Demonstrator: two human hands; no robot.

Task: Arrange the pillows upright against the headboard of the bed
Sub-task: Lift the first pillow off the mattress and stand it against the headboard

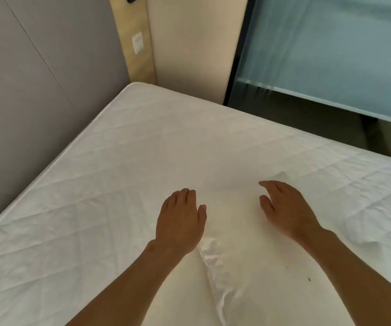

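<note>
A white pillow (241, 250) lies flat on the white quilted mattress (123, 165), running from the bottom edge of the view up to the middle. My left hand (180, 220) rests palm down on its left side, fingers together and slightly curled. On the pillow's right side, my right hand (284, 208) lies with fingers loosely spread. Neither hand grips the fabric. The grey padded headboard (36, 90) stands along the mattress's left edge, apart from the pillow.
A wooden panel (135, 43) with a white switch plate rises at the mattress's far corner. Beside it is a cream wall, then a frosted glass partition (331, 48) in a dark frame along the far right. A dark gap runs beyond the mattress's far edge.
</note>
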